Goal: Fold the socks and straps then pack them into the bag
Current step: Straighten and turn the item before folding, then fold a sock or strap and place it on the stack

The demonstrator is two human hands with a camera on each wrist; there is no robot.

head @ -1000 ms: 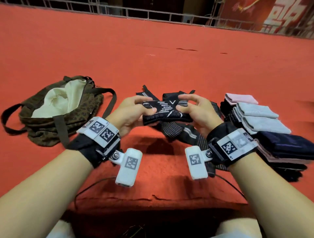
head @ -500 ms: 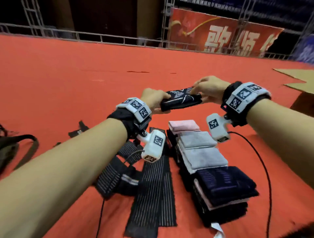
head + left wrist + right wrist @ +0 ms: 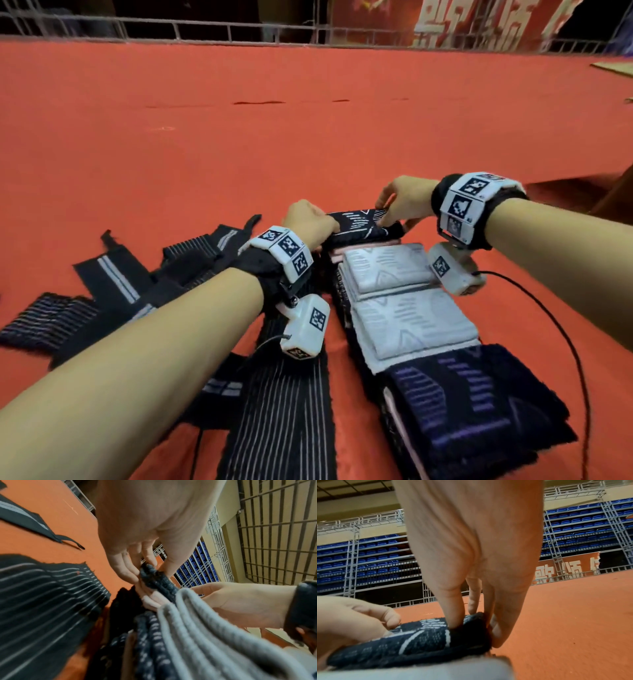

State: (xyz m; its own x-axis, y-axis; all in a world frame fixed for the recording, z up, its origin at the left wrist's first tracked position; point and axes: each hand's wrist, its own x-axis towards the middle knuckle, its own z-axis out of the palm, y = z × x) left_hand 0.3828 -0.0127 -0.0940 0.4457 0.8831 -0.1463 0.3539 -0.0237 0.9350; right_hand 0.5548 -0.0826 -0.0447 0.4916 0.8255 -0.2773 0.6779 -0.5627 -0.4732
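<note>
Black sock (image 3: 359,224) | left hand (image 3: 310,222), right hand (image 3: 406,200) pinching ends | fingertips hidden

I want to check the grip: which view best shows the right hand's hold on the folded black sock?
The right wrist view: the right hand pinches the end of the black sock, thumb on top. The head view shows both hands on the sock at the far end of the row. The left wrist view shows only the sock's edge.

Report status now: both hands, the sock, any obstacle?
Left hand and right hand pinch folded black sock at its ends, atop folded sock row. Straps unfolded. No obstacle.
</note>
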